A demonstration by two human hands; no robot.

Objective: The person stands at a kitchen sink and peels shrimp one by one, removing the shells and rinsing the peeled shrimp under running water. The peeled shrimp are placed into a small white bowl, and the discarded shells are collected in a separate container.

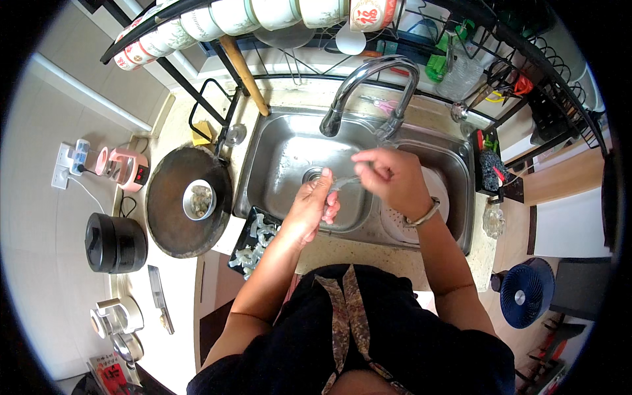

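Over the left basin of the steel sink (269, 163), my left hand (313, 202) grips a translucent grey peeled shrimp (338, 185) between thumb and fingers. My right hand (392, 177) is at the shrimp's far end, fingers bent and slightly blurred; whether they pinch it cannot be told. A black tray (239, 242) holding several peeled shrimp (256, 247) lies left of my left forearm, partly hidden by it. In the right basin sits a white perforated colander (437, 197), partly behind my right hand and wrist.
A chrome faucet (355, 81) arches above the sink. On the left counter, a round dark board (168, 197) bears a white bowl (185, 210) of greyish pieces. A cleaver (157, 289) lies nearer me. A black rack (197, 106) with cups stands behind; a blue fan (528, 294) is at right.
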